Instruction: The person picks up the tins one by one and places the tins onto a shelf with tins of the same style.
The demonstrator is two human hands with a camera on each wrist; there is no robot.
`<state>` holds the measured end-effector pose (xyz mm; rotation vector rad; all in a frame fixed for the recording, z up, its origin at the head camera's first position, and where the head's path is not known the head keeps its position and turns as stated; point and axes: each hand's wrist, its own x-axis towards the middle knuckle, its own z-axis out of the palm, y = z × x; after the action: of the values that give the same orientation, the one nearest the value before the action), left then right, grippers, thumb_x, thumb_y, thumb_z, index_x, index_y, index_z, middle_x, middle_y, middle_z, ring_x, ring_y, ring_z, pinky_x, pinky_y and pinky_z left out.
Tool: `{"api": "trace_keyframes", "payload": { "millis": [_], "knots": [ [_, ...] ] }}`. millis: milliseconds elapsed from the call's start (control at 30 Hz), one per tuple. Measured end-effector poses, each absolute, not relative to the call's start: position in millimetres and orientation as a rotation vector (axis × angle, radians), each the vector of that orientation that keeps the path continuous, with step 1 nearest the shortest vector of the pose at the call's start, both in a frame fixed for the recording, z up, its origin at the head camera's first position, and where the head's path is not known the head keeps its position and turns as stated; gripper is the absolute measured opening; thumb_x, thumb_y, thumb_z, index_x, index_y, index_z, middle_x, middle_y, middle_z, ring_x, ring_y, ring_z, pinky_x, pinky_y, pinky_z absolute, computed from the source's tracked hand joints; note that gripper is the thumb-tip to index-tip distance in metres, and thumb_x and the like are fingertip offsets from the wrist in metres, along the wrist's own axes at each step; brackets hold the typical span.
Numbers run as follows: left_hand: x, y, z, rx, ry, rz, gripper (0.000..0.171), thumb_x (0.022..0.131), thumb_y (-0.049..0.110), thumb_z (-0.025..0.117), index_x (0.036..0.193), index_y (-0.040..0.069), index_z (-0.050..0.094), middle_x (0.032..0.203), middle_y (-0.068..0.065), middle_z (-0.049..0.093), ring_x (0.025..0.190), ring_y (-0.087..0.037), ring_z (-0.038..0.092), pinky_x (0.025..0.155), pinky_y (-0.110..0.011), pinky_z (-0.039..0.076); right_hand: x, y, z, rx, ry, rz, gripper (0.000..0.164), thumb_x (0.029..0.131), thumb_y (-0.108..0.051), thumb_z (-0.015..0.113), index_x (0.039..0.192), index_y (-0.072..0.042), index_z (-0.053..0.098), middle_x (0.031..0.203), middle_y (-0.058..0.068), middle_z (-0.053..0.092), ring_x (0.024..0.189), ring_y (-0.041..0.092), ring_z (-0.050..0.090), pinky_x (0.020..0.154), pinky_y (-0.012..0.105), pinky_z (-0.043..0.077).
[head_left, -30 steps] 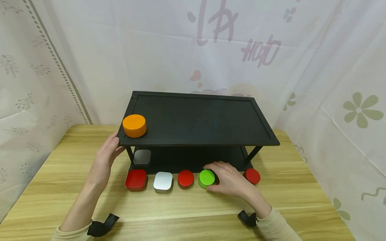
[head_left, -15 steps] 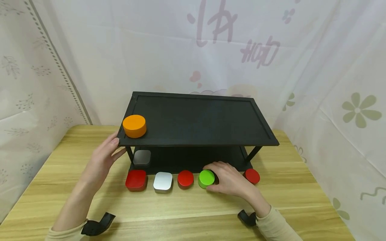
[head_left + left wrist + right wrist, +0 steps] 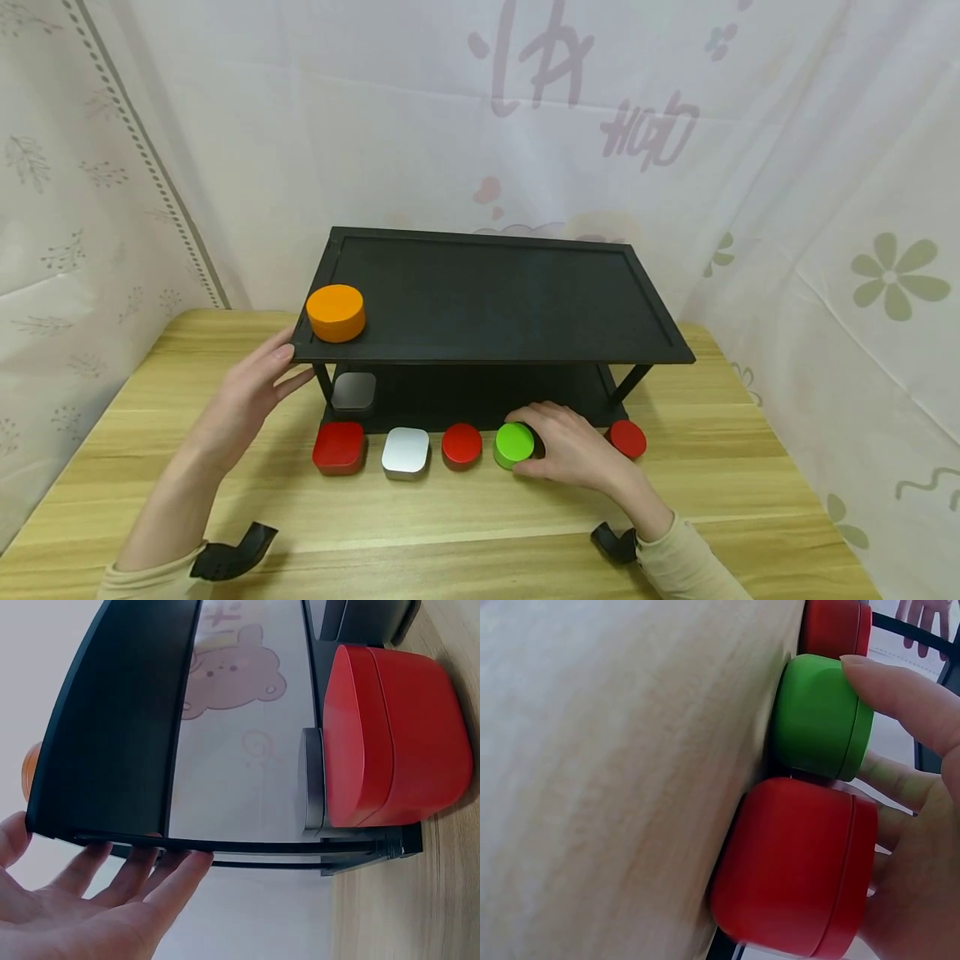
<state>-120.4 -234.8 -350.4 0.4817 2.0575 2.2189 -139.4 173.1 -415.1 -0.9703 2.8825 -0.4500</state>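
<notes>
Works at a wood-grain tabletop, facing a black two-tier shelf set toward the far side. Pinches the near left corner of the upper tier with the left hand, thumb on top and the other fingers fairly straight below, apparently to steady it. Rests the right hand at the near side, fingers curved and only partly apart.

Includes an orange round tin at the upper tier's near left, a red square tin in front of the lower tier, a grey square tin behind it on that tier, then rightward a silver square tin, a red round tin and, past the right hand, a red tin.

Grips the green round tin between right thumb and fingers, on the tabletop between both red neighbours. Looks like the grasping step, with no lift evident. Calls next, as a judgement, for firming that pinch and clearing the neighbours and overhanging edge.
</notes>
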Motion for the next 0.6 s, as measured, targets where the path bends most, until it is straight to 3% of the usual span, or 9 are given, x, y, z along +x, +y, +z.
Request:
{"api": "trace_keyframes", "payload": {
  "millis": [600],
  "knots": [
    [-119.1, -233.7, -349.7, 0.455, 2.057, 2.241, 0.046, 0.104, 0.021, 0.031, 0.149, 0.013, 0.028, 0.152, 0.002, 0.031, 0.128, 0.001, 0.041, 0.098, -0.015, 0.045, -137.9, 173.3, -408.6, -0.924, 2.848, -0.514, 0.051, 0.073, -0.042, 0.076, 0.118, -0.03, 0.056, 0.105, -0.016, 0.059, 0.089, 0.003, 0.054, 0.075, 0.023, 0.047]
  ]
}}
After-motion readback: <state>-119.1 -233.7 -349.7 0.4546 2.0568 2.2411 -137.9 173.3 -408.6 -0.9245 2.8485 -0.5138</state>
